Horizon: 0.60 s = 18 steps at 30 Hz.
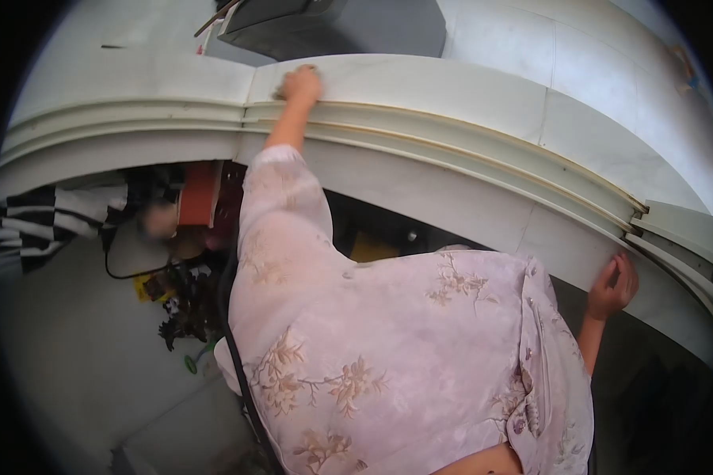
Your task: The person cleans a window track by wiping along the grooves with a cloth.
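At the top, my left hand [301, 82] presses down on the pale marble sill [420, 81], just beyond the window track [420, 134]. Its fingers are closed over a small greyish rag [280, 93], of which only bits show at the edges of the hand. On the right, my right hand [613, 286] is by the near edge of the sill, with its fingers loosely bent and nothing seen in them. A pink floral shirt covers my body and upper left arm.
A dark grey box-like object [341, 30] stands beyond the sill. Below left are a black-and-white checked cloth [55, 214], an orange-red box [198, 194] and a dark cluttered pile [190, 309] on the floor. A black strap [242, 372] runs down my side.
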Each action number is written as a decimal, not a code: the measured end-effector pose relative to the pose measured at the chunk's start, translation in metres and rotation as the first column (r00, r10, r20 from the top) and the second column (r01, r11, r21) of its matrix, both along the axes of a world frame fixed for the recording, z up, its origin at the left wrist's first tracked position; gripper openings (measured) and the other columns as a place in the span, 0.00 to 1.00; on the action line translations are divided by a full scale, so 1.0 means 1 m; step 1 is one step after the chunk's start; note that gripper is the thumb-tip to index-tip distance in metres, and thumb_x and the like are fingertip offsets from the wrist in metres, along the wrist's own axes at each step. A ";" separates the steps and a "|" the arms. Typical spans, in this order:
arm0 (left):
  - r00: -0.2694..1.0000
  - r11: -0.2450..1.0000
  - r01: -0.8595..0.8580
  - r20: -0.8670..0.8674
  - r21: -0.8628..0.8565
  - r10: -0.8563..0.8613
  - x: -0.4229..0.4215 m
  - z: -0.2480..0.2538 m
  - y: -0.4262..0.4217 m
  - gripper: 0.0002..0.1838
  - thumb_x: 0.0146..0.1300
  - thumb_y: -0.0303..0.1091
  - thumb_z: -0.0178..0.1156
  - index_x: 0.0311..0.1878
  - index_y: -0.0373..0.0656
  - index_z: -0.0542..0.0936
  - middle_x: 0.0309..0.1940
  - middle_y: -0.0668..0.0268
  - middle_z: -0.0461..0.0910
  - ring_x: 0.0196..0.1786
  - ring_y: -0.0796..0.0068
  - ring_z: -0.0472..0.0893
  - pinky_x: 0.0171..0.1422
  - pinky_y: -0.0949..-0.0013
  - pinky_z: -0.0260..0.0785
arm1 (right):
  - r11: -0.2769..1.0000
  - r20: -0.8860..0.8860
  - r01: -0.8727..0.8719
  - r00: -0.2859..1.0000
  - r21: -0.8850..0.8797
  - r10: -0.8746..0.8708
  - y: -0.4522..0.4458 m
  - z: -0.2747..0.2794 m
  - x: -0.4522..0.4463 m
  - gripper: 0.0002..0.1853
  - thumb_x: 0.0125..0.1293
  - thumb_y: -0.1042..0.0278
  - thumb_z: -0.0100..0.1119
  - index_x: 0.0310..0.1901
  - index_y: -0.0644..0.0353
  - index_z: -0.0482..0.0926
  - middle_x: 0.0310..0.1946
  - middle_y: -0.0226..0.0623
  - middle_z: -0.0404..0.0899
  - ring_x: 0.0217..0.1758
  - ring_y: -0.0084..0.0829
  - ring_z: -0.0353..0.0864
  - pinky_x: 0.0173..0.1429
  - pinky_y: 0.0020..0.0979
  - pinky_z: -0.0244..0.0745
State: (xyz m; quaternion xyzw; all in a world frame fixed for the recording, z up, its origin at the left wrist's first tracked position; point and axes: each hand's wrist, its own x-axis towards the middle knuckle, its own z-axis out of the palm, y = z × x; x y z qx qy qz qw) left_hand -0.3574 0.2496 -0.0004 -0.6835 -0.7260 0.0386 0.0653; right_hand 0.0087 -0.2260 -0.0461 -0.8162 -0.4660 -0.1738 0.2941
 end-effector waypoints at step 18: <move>0.726 0.549 0.685 0.502 -0.478 -0.469 0.110 0.053 -0.004 0.17 0.50 0.33 0.47 0.44 0.43 0.78 0.35 0.60 0.79 0.36 0.69 0.77 0.44 0.70 0.67 | 1.000 -0.049 0.019 0.999 -0.018 -0.019 0.001 0.008 -0.003 0.05 0.51 0.76 0.54 0.31 0.59 0.76 0.33 0.36 0.78 0.37 0.38 0.76 0.47 0.34 0.67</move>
